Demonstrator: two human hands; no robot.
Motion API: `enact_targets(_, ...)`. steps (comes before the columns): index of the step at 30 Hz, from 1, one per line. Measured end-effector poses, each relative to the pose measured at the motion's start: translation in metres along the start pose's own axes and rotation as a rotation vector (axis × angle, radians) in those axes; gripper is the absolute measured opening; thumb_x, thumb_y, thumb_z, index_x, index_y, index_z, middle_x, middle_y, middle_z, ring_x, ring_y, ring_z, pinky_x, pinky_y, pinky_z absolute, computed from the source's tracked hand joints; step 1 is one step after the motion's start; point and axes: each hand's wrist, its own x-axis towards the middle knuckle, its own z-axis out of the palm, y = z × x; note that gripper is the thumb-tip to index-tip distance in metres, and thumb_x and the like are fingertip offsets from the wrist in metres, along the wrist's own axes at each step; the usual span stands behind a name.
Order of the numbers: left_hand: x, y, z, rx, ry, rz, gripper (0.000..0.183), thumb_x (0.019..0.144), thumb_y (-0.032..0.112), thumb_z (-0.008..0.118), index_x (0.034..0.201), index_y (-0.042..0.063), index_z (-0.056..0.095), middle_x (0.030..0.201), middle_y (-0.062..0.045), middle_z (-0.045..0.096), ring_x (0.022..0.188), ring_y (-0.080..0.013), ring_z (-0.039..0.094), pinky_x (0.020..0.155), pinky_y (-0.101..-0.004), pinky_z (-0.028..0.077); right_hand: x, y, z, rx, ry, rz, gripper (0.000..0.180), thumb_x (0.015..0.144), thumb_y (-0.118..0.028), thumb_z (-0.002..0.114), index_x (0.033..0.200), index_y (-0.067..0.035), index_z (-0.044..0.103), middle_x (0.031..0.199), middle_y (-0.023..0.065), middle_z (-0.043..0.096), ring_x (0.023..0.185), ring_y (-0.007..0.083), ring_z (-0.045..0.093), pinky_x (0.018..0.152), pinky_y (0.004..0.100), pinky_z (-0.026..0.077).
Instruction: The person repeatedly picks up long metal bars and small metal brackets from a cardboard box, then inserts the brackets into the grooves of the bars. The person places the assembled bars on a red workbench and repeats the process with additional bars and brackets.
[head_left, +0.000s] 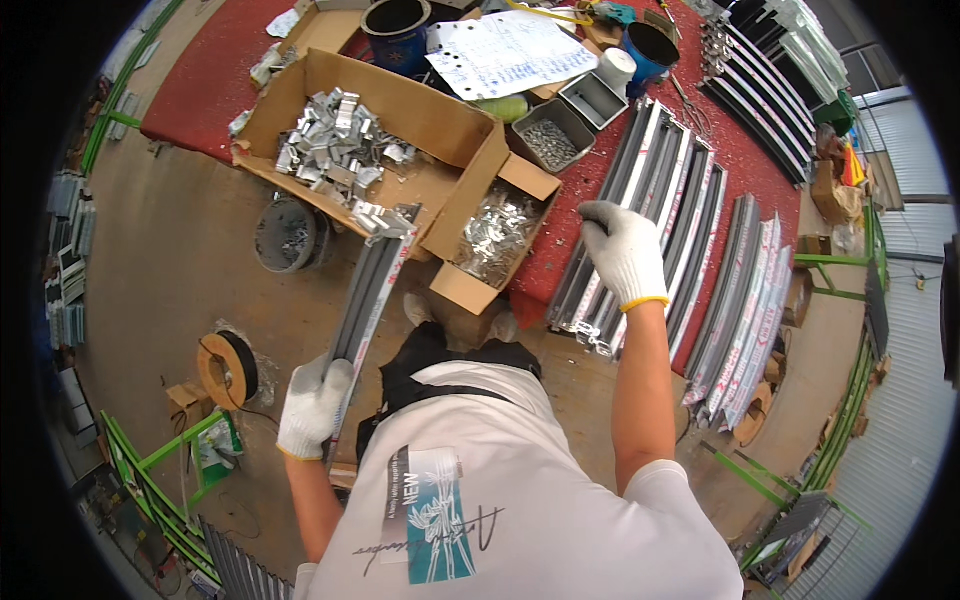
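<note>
My left hand (316, 405), in a white knitted glove, grips a long grey metal profile (361, 304) with printed film along one side. Its far end reaches the near edge of a cardboard box (390, 79), where a silver metal bracket (386, 223) sits at that end. Loose cut metal brackets (341, 131) lie heaped inside the box. My gloved right hand (626, 251) is over a bundle of profiles (686, 206) on the red-covered table (750, 142). Its fingers are curled, and whether they hold anything small is hidden.
A smaller cardboard box (469, 289) holds shiny small parts. Behind it stands a grey bin (574, 150) of small metal pieces, near scissors (694, 112) and a written sheet (510, 56). Filmed profiles (750, 330) overhang the table's right side. A bucket (285, 236) and wire spool (225, 371) are on the floor.
</note>
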Motion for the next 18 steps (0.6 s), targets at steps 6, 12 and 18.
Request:
enact_targets(6, 0.009, -0.004, 0.009, -0.016, -0.022, 0.032, 0.054, 0.112, 0.047, 0.063, 0.094, -0.003, 0.071, 0.074, -0.013, 0.068, 0.067, -0.0235, 0.066, 0.066, -0.0431, 0.051, -0.008, 0.019, 0.04, -0.102, -0.268, 0.127, 0.027, 0.098, -0.019, 0.072, 0.117, -0.01, 0.09, 0.116, 0.0217, 0.084, 0.111, 0.0416, 0.081, 0.105, 0.0465, 0.064)
enact_targets(12, 0.012, -0.001, 0.011, 0.032, -0.051, 0.055, 0.059, 0.113, 0.053, 0.062, 0.095, -0.002, 0.071, 0.076, -0.012, 0.07, 0.069, -0.022, 0.068, 0.067, -0.0421, 0.052, -0.018, 0.022, 0.09, -0.105, -0.36, 0.223, 0.035, 0.097, -0.024, 0.076, 0.127, -0.008, 0.086, 0.124, 0.0232, 0.083, 0.117, 0.0446, 0.078, 0.109, 0.0492, 0.061)
enact_targets(18, 0.014, -0.001, 0.015, -0.03, -0.073, 0.045, 0.053, 0.111, 0.047, 0.065, 0.097, -0.003, 0.072, 0.075, -0.011, 0.069, 0.068, -0.0199, 0.065, 0.067, -0.0414, 0.051, -0.016, 0.032, 0.122, -0.185, -0.154, 0.05, 0.036, 0.094, -0.02, 0.077, 0.126, -0.004, 0.079, 0.115, 0.0296, 0.078, 0.109, 0.0497, 0.076, 0.099, 0.056, 0.062)
